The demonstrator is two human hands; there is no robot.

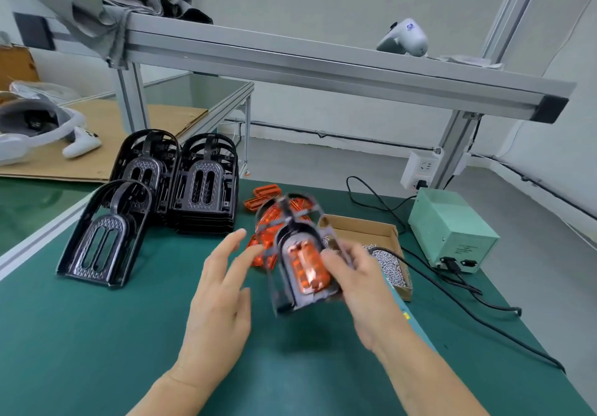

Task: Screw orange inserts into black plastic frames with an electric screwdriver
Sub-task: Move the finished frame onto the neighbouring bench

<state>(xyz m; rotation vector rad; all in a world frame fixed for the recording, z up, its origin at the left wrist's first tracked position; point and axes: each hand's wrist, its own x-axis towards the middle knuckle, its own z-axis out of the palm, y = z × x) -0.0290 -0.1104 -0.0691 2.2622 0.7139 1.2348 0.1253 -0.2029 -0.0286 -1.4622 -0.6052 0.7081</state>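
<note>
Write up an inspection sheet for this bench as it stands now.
Surface: green mat, bare at the front.
Job's things: black frame with orange insert, blurred, in the right hand; two frame stacks; single frame tilted at left; loose orange inserts; cardboard box of screws.
Clutter: cardboard sheet, white headset parts, fabric on the upper rail.
Grips: left hand open, empty; right grips the frame.
Cables: black cable from the green power box.
Surroundings: aluminium frame, wall socket.
</note>
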